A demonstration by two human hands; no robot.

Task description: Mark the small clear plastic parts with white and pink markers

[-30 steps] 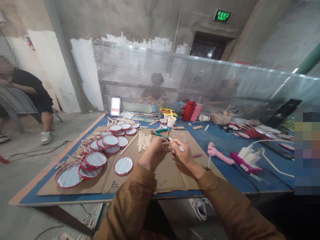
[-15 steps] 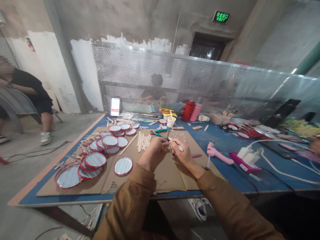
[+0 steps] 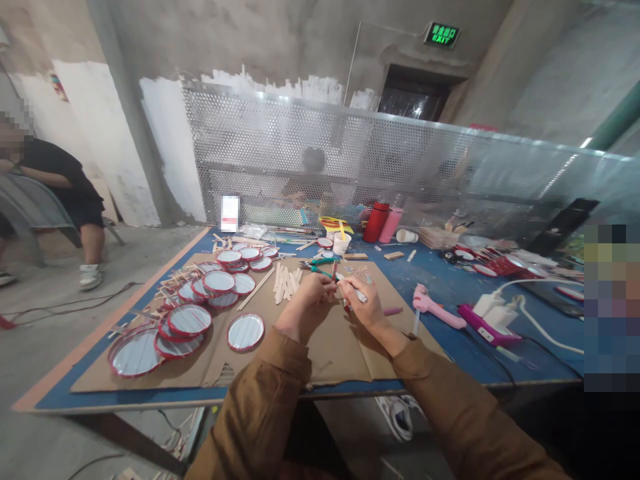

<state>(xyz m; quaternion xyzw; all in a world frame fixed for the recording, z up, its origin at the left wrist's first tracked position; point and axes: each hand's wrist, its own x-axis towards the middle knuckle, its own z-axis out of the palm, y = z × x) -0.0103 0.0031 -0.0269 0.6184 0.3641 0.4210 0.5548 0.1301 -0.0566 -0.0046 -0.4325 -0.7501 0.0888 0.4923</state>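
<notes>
**Item: two hands on a small stick over cardboard**

Left hand (image 3: 305, 307) pinches a thin stick (image 3: 334, 272), fingers narrow. Right hand (image 3: 363, 303), closed round a white pen-like tool (image 3: 353, 291), meets it at table centre. Risk, judged: the tip could slip onto the fingertips. Loose sticks (image 3: 285, 283) at 10 o'clock and round mirrors (image 3: 246, 331) at 8 o'clock could be knocked by an elbow.

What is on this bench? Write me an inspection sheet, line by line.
Surface: blue table under a cardboard sheet.
Job's things: white pen-like tool in right hand; small stick piece pinched by left hand.
Clutter: red-rimmed round mirrors, wooden sticks, pink glue gun, red bottle.
Grippers: both hands closed on their items.
Cables: white cord at the right.
Surroundings: perforated metal screen; seated person at the left.
</notes>
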